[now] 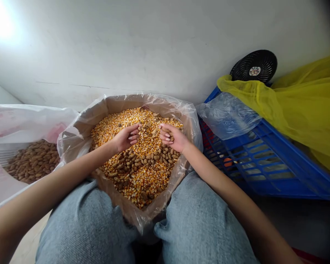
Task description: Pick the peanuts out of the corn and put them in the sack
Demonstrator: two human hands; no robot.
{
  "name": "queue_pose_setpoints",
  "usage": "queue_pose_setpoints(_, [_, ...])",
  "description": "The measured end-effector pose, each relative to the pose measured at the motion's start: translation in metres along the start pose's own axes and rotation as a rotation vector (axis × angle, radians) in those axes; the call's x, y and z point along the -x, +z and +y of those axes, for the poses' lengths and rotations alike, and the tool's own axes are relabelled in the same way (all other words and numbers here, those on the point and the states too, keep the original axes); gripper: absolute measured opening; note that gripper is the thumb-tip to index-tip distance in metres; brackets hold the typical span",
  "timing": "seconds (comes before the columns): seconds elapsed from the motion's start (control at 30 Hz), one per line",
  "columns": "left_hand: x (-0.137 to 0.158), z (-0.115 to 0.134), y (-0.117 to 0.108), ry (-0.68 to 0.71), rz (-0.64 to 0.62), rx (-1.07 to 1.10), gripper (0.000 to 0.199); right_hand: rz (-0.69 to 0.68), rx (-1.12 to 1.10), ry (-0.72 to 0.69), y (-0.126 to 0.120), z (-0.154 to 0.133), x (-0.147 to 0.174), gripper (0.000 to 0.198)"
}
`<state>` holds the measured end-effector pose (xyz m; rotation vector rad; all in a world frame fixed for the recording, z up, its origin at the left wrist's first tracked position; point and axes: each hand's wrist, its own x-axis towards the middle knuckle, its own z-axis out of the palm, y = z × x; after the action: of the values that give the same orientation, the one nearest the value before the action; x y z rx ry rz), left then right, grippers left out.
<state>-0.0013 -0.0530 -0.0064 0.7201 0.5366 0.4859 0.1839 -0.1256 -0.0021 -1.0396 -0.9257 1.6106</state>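
Note:
Between my knees stands a box (97, 106) lined with clear plastic, filled with yellow corn kernels (154, 179). Unshelled peanuts (134, 161) lie in a band across the corn, thickest toward the right side. My left hand (125, 138) hovers above the middle of the corn, fingers curled, with a peanut (140, 127) pinched at the thumb and fingertips. My right hand (173, 138) is closed around several peanuts (169, 135), which show between its fingers and palm. A small gap separates the two hands.
At the left, an open white sack (30, 117) holds many more peanuts (35, 159). A blue plastic crate (269, 161) leans at the right, with yellow mesh (299, 106) and clear plastic (228, 115) over it. Behind it is a black fan (254, 60) near the wall (143, 44).

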Motion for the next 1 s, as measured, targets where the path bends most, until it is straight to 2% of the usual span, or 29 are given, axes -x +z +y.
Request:
queue_pose_setpoints(0.07, [-0.001, -0.001, 0.0, 0.006, 0.018, -0.115, 0.009, 0.029, -0.219, -0.031, -0.005, -0.006, 0.0, 0.013])
queue_pose_setpoints(0.1, [-0.002, -0.003, 0.0, 0.021, 0.044, -0.242, 0.012, 0.04, -0.272, -0.031, -0.006, -0.007, 0.0, 0.012])
queue_pose_setpoints(0.2, [-0.001, -0.011, 0.0, 0.144, 0.04, -0.898, 0.022, 0.065, -0.216, -0.001, -0.006, -0.007, 0.0, 0.011])
queue_pose_setpoints(0.3, [0.004, -0.022, 0.0, 0.24, -0.162, -1.643, 0.032, 0.092, 0.198, 0.074, -0.002, 0.001, 0.003, 0.009])
queue_pose_setpoints(0.4, [0.008, -0.035, -0.002, 0.243, -0.321, -2.057, 0.044, 0.045, 0.884, 0.109, 0.004, 0.008, 0.009, 0.011])
queue_pose_setpoints(0.5, [0.006, -0.048, -0.004, 0.282, -0.383, -2.176, 0.048, -0.031, 1.435, 0.102, 0.008, 0.011, 0.019, 0.018])
queue_pose_setpoints(0.6, [0.003, -0.058, -0.002, 0.315, -0.378, -2.182, 0.042, -0.1, 1.698, 0.15, 0.013, 0.013, 0.027, 0.027])
queue_pose_setpoints(0.7, [0.001, -0.066, 0.001, 0.339, -0.396, -2.206, 0.038, -0.248, 1.77, 0.254, 0.019, 0.02, 0.029, 0.046])
queue_pose_setpoints(0.77, [0.0, -0.072, 0.002, 0.368, -0.43, -2.219, 0.035, -0.296, 1.798, 0.297, 0.022, 0.025, 0.027, 0.05])
queue_pose_setpoints(0.87, [-0.001, -0.076, 0.003, 0.38, -0.435, -2.218, 0.032, -0.263, 1.869, 0.305, 0.025, 0.031, 0.024, 0.042])
queue_pose_setpoints(1.0, [-0.001, -0.069, 0.006, 0.301, -0.344, -2.207, 0.033, -0.206, 1.901, 0.333, 0.022, 0.034, 0.022, 0.037])
